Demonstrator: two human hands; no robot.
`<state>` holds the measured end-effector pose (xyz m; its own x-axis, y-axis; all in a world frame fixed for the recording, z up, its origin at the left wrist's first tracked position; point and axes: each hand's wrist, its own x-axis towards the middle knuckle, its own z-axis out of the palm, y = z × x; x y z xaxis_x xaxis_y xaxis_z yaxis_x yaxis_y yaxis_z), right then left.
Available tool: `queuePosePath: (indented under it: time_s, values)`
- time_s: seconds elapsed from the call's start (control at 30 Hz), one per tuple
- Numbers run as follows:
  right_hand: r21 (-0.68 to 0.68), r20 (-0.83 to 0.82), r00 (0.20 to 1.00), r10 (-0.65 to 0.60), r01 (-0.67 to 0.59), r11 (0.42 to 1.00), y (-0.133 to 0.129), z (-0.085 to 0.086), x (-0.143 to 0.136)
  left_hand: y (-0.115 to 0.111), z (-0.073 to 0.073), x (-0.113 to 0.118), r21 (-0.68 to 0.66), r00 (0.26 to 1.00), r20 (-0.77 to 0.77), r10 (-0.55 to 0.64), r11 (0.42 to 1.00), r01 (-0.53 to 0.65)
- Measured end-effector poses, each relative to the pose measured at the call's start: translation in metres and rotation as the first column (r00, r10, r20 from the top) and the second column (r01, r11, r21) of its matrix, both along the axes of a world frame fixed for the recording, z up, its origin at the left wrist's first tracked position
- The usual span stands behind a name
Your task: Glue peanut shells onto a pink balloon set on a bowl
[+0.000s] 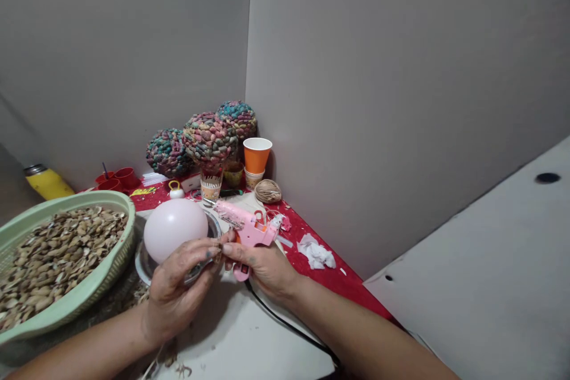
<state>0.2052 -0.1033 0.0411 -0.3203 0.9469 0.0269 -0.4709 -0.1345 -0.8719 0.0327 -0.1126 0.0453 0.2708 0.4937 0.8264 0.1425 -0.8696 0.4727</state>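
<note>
My right hand (267,267) is wrapped round a pink hot glue gun (255,233), its nozzle pointing up and to the left. A black cord trails from the bottom of its handle. My left hand (182,285) is closed in a pinch on a small brownish piece that looks like shell (218,257), mostly hidden by the fingertips. The thumb and fingertips of both hands meet there. Just beyond my left hand, a pale pink balloon (176,228) rests in a round bowl (143,264).
Left of the bowl stands a green basket (127,214) full of peanut shells (66,252). Behind are several colourful shell-covered balls (209,136), an orange paper cup (257,156), a twine ball (268,191), red cups (127,178) and a yellow bottle (48,183). Crumpled tissue (316,252) lies at right, near grey walls.
</note>
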Motion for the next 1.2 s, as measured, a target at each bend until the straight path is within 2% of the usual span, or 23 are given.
queuePosePath:
  time_s: [0.1, 0.17, 0.23, 0.3, 0.33, 0.37, 0.43, 0.5, 0.53, 0.57, 0.63, 0.73, 0.87, 0.97, 1.1, 1.2]
  values:
    - [0.016, -0.048, 0.999, 0.023, -0.022, 1.000, 0.003, -0.001, 0.001, 0.003, 0.002, 0.001, 0.066, 0.997, -0.010, -0.070, 0.995, 0.071]
    - [0.016, -0.020, 0.999, 0.028, -0.028, 0.999, 0.004, -0.001, 0.003, 0.001, 0.002, 0.001, 0.014, 0.995, -0.013, -0.095, 0.995, 0.095]
    - [0.029, 0.041, 0.999, 0.033, -0.034, 0.999, 0.004, 0.001, 0.006, -0.002, 0.002, 0.002, -0.097, 0.996, 0.020, -0.092, 0.991, 0.093]
    - [0.061, 0.096, 0.995, 0.023, -0.029, 0.998, 0.003, 0.006, 0.009, -0.006, 0.005, 0.002, -0.314, 0.993, 0.107, -0.056, 0.946, 0.087]
    - [0.082, 0.119, 0.993, 0.011, -0.021, 0.996, 0.003, 0.008, 0.011, -0.007, 0.007, 0.003, -0.451, 0.986, 0.165, -0.035, 0.886, 0.107]
    - [0.107, 0.138, 0.990, -0.003, -0.011, 0.994, 0.002, 0.010, 0.013, -0.008, 0.010, 0.003, -0.588, 0.975, 0.222, -0.019, 0.795, 0.150]
    - [0.164, 0.165, 0.986, -0.020, -0.007, 0.986, 0.002, 0.013, 0.014, -0.007, 0.017, 0.005, -0.785, 0.944, 0.330, -0.021, 0.550, 0.286]
    - [0.222, 0.172, 0.985, -0.003, -0.036, 0.974, 0.001, 0.014, 0.015, -0.005, 0.023, 0.008, -0.855, 0.908, 0.417, -0.045, 0.319, 0.409]
    - [0.241, 0.171, 0.985, 0.011, -0.053, 0.969, 0.002, 0.014, 0.015, -0.003, 0.026, 0.009, -0.862, 0.891, 0.451, -0.052, 0.233, 0.450]
    - [0.253, 0.169, 0.985, 0.019, -0.062, 0.965, 0.002, 0.014, 0.014, -0.002, 0.027, 0.009, -0.861, 0.876, 0.479, -0.052, 0.167, 0.480]
    - [0.253, 0.161, 0.987, 0.014, -0.055, 0.966, 0.001, 0.013, 0.013, 0.001, 0.028, 0.010, -0.850, 0.853, 0.520, -0.046, 0.076, 0.522]
    - [0.232, 0.152, 0.988, 0.009, -0.044, 0.972, 0.000, 0.013, 0.013, 0.003, 0.027, 0.009, -0.830, 0.829, 0.558, -0.029, -0.008, 0.558]
    - [0.246, 0.168, 0.986, -0.004, -0.038, 0.968, -0.003, 0.016, 0.012, 0.004, 0.025, 0.005, -0.807, 0.808, 0.589, -0.034, -0.075, 0.585]
    - [0.229, 0.163, 0.986, -0.015, -0.023, 0.973, -0.005, 0.017, 0.013, 0.005, 0.027, 0.002, -0.799, 0.799, 0.600, -0.038, -0.074, 0.596]
    - [0.219, 0.250, 0.966, -0.072, 0.016, 0.976, -0.006, 0.013, 0.017, 0.007, 0.036, -0.002, -0.804, 0.803, 0.594, -0.050, 0.010, 0.595]
    - [0.211, 0.324, 0.940, -0.109, 0.040, 0.977, -0.005, 0.008, 0.020, 0.007, 0.039, -0.003, -0.822, 0.832, 0.550, -0.073, 0.127, 0.554]
